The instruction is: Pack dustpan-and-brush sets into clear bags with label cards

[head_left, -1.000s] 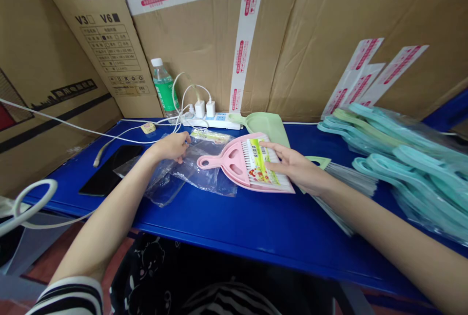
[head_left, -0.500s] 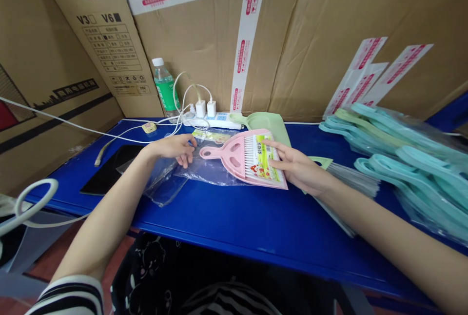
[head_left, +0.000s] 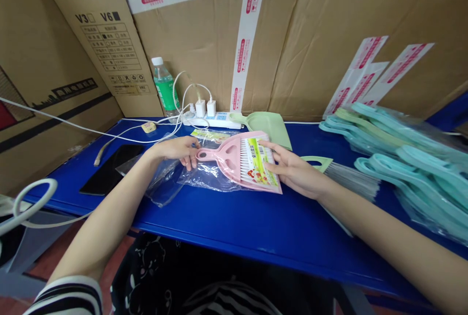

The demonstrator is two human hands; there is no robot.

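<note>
My right hand [head_left: 294,168] grips the wide end of a pink dustpan [head_left: 229,160], thumb and fingers on its right edge. A small brush [head_left: 245,159] with white bristles and a printed label [head_left: 260,161] lies nested in the pan. The pan's looped handle points left. A clear plastic bag [head_left: 215,183] lies crumpled around and under the handle. My left hand [head_left: 181,151] is closed, its curled fingers pinching the bag by the handle's tip. Behind the pink pan lies a light green dustpan [head_left: 268,127]; a green-handled brush [head_left: 347,181] is partly hidden by my right arm.
Several bagged turquoise dustpans [head_left: 431,173] are piled at the right. A power strip [head_left: 219,120] with chargers and a water bottle [head_left: 166,90] stand along the cardboard [head_left: 204,37] at the back. A black flat sheet [head_left: 109,171] and cables lie on the blue table [head_left: 234,222].
The pink dustpan and brush have moved slightly left and toward me with my right hand. The handle's tip has come up to my left fingers.
</note>
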